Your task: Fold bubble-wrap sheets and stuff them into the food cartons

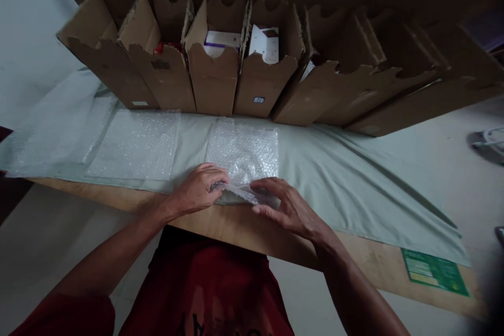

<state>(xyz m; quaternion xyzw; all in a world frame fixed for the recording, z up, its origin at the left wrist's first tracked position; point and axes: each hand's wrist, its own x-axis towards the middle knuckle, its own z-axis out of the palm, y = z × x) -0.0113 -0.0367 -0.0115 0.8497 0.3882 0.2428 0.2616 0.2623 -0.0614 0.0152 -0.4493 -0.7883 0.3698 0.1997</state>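
A sheet of bubble wrap (244,149) lies on a pale green cloth (334,178) over a wooden table. Its near edge is folded up over something small and dark that I cannot make out. My left hand (200,189) pinches that folded edge from the left. My right hand (285,205) presses and grips the same roll from the right, fingers curled over it. Both hands sit at the table's near edge.
A stack of flat bubble wrap sheets (136,144) lies to the left. A row of open cardboard bins (214,71) holding small boxes lines the back. A green card (433,272) lies on the bare wood at right.
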